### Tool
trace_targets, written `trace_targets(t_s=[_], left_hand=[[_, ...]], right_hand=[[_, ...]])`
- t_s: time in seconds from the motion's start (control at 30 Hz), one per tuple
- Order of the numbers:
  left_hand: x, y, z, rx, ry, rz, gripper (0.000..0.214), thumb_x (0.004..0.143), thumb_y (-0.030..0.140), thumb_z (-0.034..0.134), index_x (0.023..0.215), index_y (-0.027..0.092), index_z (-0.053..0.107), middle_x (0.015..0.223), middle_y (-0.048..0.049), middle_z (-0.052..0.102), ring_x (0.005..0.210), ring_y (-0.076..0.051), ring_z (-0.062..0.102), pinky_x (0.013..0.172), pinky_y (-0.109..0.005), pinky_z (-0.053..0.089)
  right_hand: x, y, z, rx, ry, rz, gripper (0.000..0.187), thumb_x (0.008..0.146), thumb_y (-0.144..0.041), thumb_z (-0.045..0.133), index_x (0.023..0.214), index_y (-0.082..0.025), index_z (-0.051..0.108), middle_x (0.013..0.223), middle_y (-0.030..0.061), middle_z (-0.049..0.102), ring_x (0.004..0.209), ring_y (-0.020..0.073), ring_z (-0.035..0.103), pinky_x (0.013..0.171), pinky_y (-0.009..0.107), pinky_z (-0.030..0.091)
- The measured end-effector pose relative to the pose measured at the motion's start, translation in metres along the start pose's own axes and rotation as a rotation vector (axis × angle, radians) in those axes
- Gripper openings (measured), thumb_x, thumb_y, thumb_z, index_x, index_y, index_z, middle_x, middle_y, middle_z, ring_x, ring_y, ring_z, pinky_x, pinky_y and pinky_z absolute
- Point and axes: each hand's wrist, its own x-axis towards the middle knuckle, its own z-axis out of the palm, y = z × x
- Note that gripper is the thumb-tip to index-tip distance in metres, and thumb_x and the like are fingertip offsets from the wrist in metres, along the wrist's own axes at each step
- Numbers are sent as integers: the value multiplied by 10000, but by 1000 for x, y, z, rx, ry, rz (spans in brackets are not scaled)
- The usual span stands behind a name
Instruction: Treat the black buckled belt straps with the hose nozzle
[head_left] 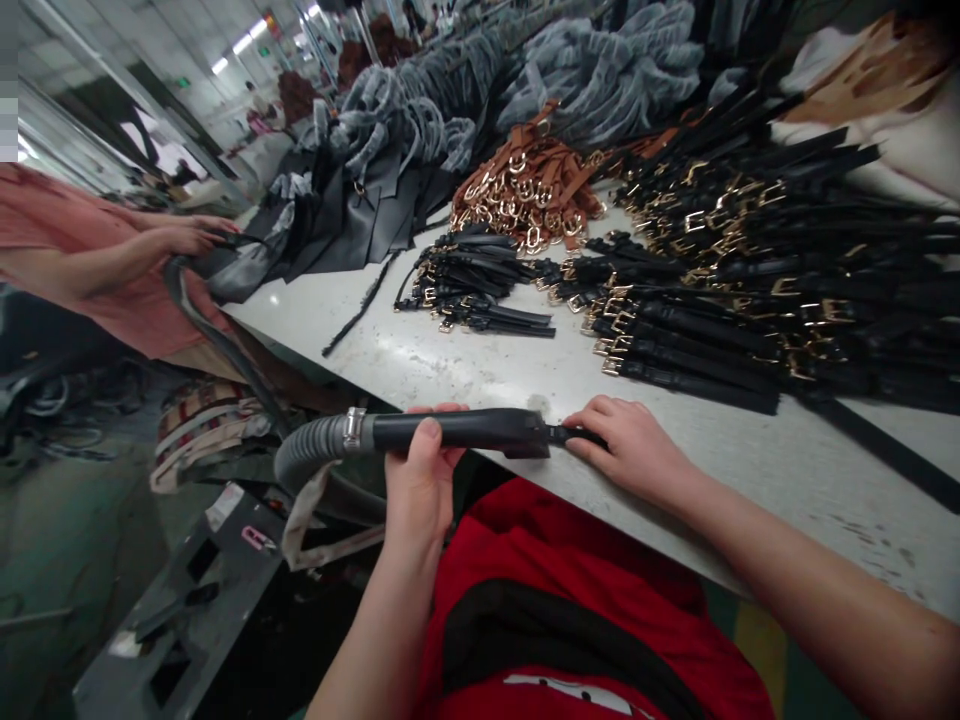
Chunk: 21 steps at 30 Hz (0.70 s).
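Observation:
My left hand [425,458] is closed around a black hose nozzle [480,432], thumb on top. A metal clamp [353,428] joins the nozzle to a grey ribbed hose [300,447]. The flattened mouth of the nozzle points right, over the front edge of the white table [465,365]. My right hand [626,445] rests at the table and pinches a short black strap [564,434]. The strap's left end is at the nozzle mouth; whether they touch I cannot tell. My fingers hide part of the strap.
Piles of black buckled straps [690,350] and brown buckled straps [532,185] lie on the table. Plastic-wrapped straps [600,70] are heaped behind. At left a co-worker in a pink shirt [75,250] handles dark material. A grey box [187,600] stands below left.

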Motion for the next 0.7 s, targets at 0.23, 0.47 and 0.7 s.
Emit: trace_targets(t_s=[0.23, 0.47, 0.7], left_hand=[[10, 1, -12, -16, -7, -34, 328, 631, 329, 790, 865, 201, 599, 814, -18, 732, 808, -187, 697, 745, -328, 546], [10, -6, -16, -60, 4, -71, 341, 624, 315, 791, 868, 206, 580, 823, -12, 734, 830, -188, 700, 750, -323, 542], [5, 13, -40, -108, 70, -98, 291, 630, 364, 782, 825, 218, 624, 821, -1, 745, 834, -180, 706, 757, -314, 552]], right_hand=[[2, 2, 1, -1, -30, -1, 194, 878, -308, 526, 992, -228, 661, 912, 62, 626, 877, 208, 561, 738, 332, 358], [0, 5, 2, 7, -8, -9, 191, 874, -304, 517, 962, -220, 664, 897, 64, 630, 837, 203, 563, 733, 328, 378], [0, 4, 3, -27, 37, -13, 153, 853, -327, 542, 893, -213, 635, 866, 56, 635, 833, 212, 560, 725, 337, 369]])
